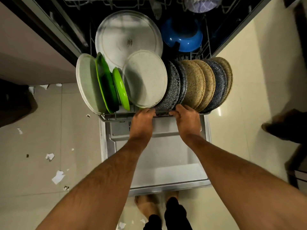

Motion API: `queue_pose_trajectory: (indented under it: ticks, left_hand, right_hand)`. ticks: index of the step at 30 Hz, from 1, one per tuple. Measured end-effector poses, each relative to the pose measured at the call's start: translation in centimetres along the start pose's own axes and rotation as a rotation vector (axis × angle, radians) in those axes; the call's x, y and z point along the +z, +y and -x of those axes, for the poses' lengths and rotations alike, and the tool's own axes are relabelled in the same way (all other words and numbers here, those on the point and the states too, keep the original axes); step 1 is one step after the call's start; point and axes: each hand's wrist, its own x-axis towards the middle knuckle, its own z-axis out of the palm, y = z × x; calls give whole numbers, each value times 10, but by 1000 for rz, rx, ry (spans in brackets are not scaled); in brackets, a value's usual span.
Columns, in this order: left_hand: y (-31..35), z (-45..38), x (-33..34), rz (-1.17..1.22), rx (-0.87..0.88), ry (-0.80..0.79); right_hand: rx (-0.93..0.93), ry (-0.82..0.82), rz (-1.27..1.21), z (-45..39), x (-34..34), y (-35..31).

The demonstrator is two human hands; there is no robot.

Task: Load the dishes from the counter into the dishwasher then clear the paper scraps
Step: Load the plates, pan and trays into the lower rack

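Seen from above, the left hand (143, 119) and right hand (186, 119) both grip the front edge of a dishwasher rack (116, 117). Plates (194, 83) stand upright in it. Paper scraps (58, 177) lie on the floor (33, 143) to the left.

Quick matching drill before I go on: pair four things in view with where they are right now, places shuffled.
Things:
1. blue bowl
2. paper scraps
3. small green plate
4. both hands: left hand, right hand

Places:
A. on the floor tiles, left of the open door
B. at the front edge of the lower rack
C. at the back right of the lower rack
D. upright in the rack, between a larger green plate and a white plate

Pairs: 1-C, 2-A, 3-D, 4-B
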Motion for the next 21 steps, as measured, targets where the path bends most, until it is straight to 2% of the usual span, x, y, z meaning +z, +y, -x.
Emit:
queue_pose_trajectory:
  ticks: [14,21]
  left_hand:
    - [0,-98,-14,19,-96,72]
    - [-1,-137,-21,25,-120,106]
  right_hand:
    - [-117,-28,-95,-107,0,-7]
    - [-160,22,-112,-147,1,-8]
